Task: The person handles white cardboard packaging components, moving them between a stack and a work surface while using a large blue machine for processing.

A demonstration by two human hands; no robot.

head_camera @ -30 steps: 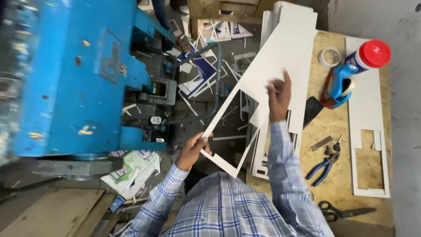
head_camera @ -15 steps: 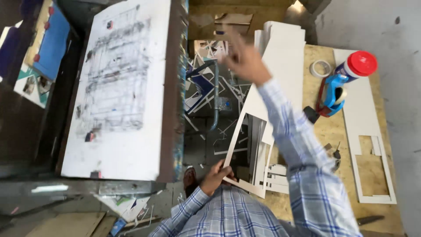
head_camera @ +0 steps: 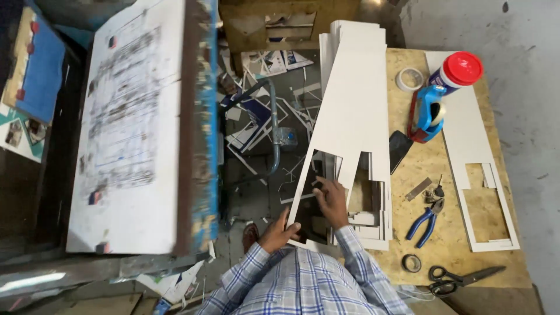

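Note:
I hold a long white die-cut cardboard sheet (head_camera: 350, 111) that lies over a stack of similar sheets on the wooden table (head_camera: 443, 233). My left hand (head_camera: 279, 231) grips the sheet's near left corner by the cut-out frame. My right hand (head_camera: 332, 201) reaches through the rectangular cut-out and rests on the sheet's inner strip, fingers bent around its edge. A plaid shirt sleeve covers each arm.
A blue press with a white plate (head_camera: 134, 128) stands at the left. Cardboard scraps (head_camera: 262, 122) litter the floor. On the table lie a tape dispenser (head_camera: 427, 114), a red-capped bottle (head_camera: 458, 71), blue pliers (head_camera: 426, 220), scissors (head_camera: 461, 279), tape rolls and another cut sheet (head_camera: 478, 169).
My right hand has come down from the sheet's far end to its near cut-out. The sheet has been lowered onto the stack, and the view has shifted.

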